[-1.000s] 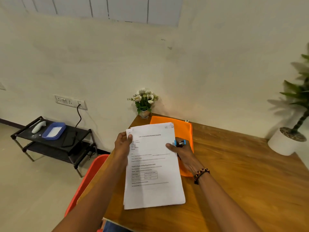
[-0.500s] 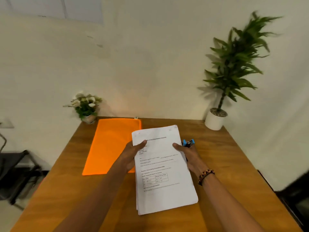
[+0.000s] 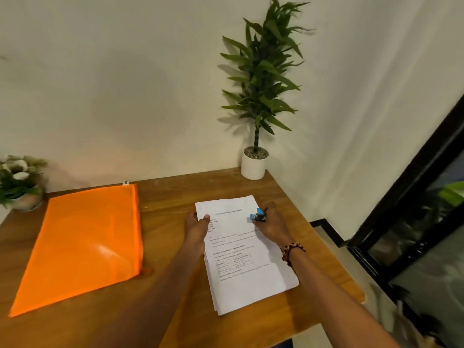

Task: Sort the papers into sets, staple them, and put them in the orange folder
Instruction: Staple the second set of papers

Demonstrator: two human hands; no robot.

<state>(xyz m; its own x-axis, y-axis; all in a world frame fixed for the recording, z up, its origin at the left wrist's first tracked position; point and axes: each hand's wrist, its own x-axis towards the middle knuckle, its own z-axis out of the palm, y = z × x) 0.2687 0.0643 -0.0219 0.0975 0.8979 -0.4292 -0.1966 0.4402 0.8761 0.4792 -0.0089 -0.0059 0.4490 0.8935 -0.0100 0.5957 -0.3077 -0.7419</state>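
Observation:
A stack of white printed papers [image 3: 247, 267] lies on the right part of the wooden table [image 3: 170, 212]. My left hand [image 3: 197, 228] grips the stack's upper left edge, thumb on top. My right hand [image 3: 272, 224] sits on the stack's upper right and holds a small blue stapler [image 3: 257, 216] over the top sheet. The orange folder [image 3: 82, 244] lies flat and closed on the left of the table, apart from the papers.
A tall green plant in a white pot [image 3: 254, 165] stands at the table's far right corner. A small flower pot [image 3: 21, 184] sits at the far left corner. The table's right edge drops off beside a dark glass door [image 3: 414, 222].
The view swung to the right. The paper stack went from lying over the folder to resting on the table right of it. Both hands came along, the stapler still in the right.

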